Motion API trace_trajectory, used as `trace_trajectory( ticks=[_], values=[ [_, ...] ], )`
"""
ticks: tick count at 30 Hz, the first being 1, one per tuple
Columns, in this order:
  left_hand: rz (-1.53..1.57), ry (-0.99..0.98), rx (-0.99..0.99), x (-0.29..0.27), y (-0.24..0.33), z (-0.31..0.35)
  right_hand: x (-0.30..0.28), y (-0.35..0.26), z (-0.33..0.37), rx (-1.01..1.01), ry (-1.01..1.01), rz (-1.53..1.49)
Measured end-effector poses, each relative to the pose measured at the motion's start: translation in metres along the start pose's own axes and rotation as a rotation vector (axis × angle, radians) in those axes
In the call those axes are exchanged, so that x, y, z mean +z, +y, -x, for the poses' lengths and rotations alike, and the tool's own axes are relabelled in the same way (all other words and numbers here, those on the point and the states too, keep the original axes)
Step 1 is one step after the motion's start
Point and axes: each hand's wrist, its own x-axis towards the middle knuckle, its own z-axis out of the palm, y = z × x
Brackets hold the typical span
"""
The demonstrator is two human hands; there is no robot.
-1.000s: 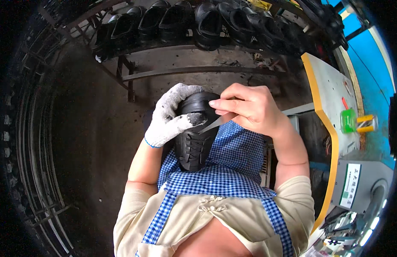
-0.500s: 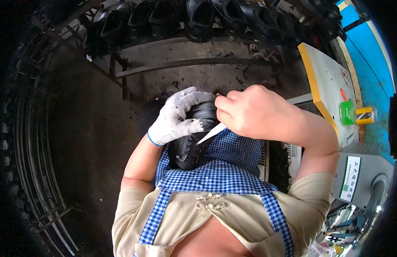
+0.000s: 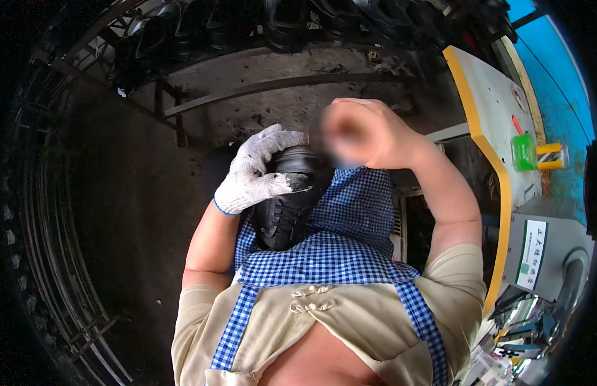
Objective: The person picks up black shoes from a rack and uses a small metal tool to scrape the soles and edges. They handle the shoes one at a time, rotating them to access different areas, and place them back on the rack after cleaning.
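Observation:
My left hand (image 3: 250, 172), in a white knit glove with a dark-stained thumb, grips a black lace-up shoe (image 3: 287, 215) around its opening. The shoe rests on my lap against a blue checked apron (image 3: 350, 212), its laced front pointing toward me. My bare right hand (image 3: 359, 134) is raised at the right of the shoe's heel end, its fingers curled in. A blurred patch covers the fingertips, so whatever they hold cannot be made out.
Black shoes (image 3: 285, 29) line a metal rack across the far side. To my right stands a pale table with a yellow edge (image 3: 469, 96), bearing a green container (image 3: 523, 152) and a yellow-banded roll (image 3: 551, 156). A grey machine housing (image 3: 549, 251) is nearer. Metal rails (image 3: 60, 257) run along the left.
My right hand has moved up and away from the shoe's laces. The white pointed tool it held over them no longer shows. My left hand still holds the shoe, slightly shifted left.

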Motion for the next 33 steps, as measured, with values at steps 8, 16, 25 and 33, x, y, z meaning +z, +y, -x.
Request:
trace_trajectory(
  ticks=[8, 16, 25, 33],
  values=[
    [0.183, 0.182, -0.115, -0.003, 0.008, 0.005, 0.026, -0.012, 0.028, -0.166, 0.181, 0.274],
    [0.255, 0.261, -0.162, 0.002, 0.011, 0.011, 0.04, -0.012, 0.027, -0.145, 0.278, 0.369],
    [0.311, 0.247, -0.148, -0.001, 0.01, 0.014, 0.025, -0.007, 0.031, -0.181, 0.206, 0.255],
    [0.097, 0.084, -0.055, 0.004, 0.006, 0.007, 0.009, -0.024, 0.011, -0.464, 0.025, 0.572]
  ],
)
